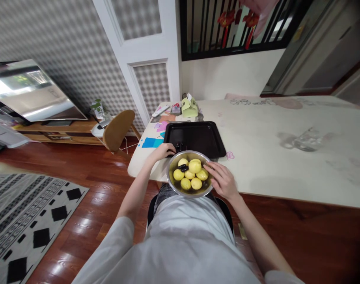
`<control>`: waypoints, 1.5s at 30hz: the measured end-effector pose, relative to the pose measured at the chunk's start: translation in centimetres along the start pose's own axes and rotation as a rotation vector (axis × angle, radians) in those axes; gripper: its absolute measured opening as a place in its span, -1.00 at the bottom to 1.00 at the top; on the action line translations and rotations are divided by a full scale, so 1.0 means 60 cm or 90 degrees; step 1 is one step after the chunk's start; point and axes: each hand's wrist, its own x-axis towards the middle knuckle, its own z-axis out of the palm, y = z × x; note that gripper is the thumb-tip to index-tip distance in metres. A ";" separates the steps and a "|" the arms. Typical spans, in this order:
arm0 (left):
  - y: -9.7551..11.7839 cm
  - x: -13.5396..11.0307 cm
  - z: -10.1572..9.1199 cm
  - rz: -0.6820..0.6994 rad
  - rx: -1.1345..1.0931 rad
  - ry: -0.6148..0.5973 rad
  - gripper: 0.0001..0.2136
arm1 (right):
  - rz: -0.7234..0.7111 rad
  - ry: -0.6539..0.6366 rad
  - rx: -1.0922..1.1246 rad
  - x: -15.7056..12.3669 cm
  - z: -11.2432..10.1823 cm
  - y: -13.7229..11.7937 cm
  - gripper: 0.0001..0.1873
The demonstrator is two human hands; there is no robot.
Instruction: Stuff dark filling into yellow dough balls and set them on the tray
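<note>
A metal bowl (190, 193) holding several yellow lemons (194, 166) stands over my lap, at the table's edge. A few dark oval fruits (183, 168), perhaps black grapes, lie among the lemons. My right hand (224, 180) is at the bowl's right rim, fingers stretched over it and the thumb lower down. My left hand (165, 151) is at the near left corner of a black tray (197, 138), just beyond the bowl, its fingers curled together. What they hold, if anything, is hidden. Similar small dark pieces (180, 146) lie in the tray beside those fingertips.
On the white table (256, 157), a green tissue box (189, 107) and a white remote (161, 111) stand behind the tray. Clear glassware (308, 140) is on the right. A wooden chair (119, 131) is beyond the left table end, near a television (34, 92).
</note>
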 end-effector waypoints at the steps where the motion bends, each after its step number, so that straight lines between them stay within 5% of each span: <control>1: 0.000 -0.001 0.002 -0.006 0.008 0.017 -0.84 | 0.002 -0.001 0.002 -0.001 0.001 0.000 -0.44; 17: 0.006 0.007 0.005 -0.068 0.075 0.101 -0.81 | -0.006 0.011 -0.003 0.001 0.002 0.000 -0.45; 22: 0.045 -0.020 -0.009 -0.070 0.055 0.187 -0.85 | 0.001 0.007 0.001 0.000 0.003 0.000 -0.45; 26: 0.112 -0.065 -0.022 -0.010 -0.001 0.261 -0.88 | 0.005 0.007 0.003 0.000 0.002 0.000 -0.46; 33: 0.226 -0.128 0.019 0.098 -0.054 0.122 -0.84 | 0.001 0.003 0.006 0.000 0.001 0.000 -0.46; 38: 0.235 -0.137 0.061 0.102 -0.052 0.089 -0.83 | 0.003 -0.002 0.001 0.001 0.001 -0.002 -0.46; 45: 0.235 -0.138 0.071 0.071 0.024 0.094 -0.83 | -0.005 -0.003 0.001 0.001 0.001 -0.001 -0.46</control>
